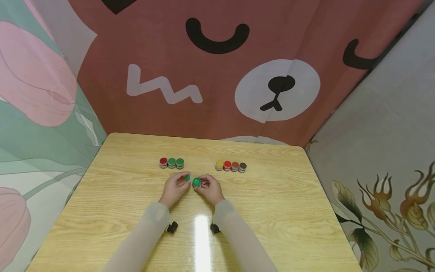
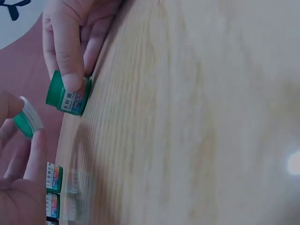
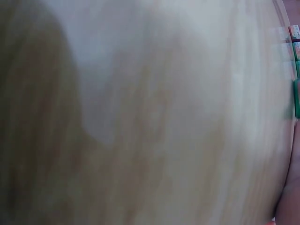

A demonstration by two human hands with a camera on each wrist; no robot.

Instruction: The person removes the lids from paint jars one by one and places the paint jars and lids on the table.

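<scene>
Near the middle of the table, my right hand (image 1: 211, 189) grips a small green paint jar (image 1: 196, 182) by its side. Its lid is off, and green shows inside the round mouth. In the left wrist view the jar (image 2: 74, 99) carries a printed label, with a finger across it. My left hand (image 1: 172, 190) pinches the jar's lid (image 1: 188, 177) just left of the jar. That lid (image 2: 29, 117) looks green with a white edge in the left wrist view. At the right wrist view's edge, part of a hand (image 3: 288, 183) shows below a green jar (image 3: 297, 98).
Behind my left hand stand a dark red jar (image 1: 163, 163) and two green jars (image 1: 175, 163) in a row. Farther right is a row of yellow (image 1: 219, 165), red (image 1: 227, 165), orange-brown (image 1: 235, 166) and dark brown (image 1: 242, 167) jars. A patterned curtain (image 1: 217, 113) hangs behind the wooden table (image 1: 272, 211).
</scene>
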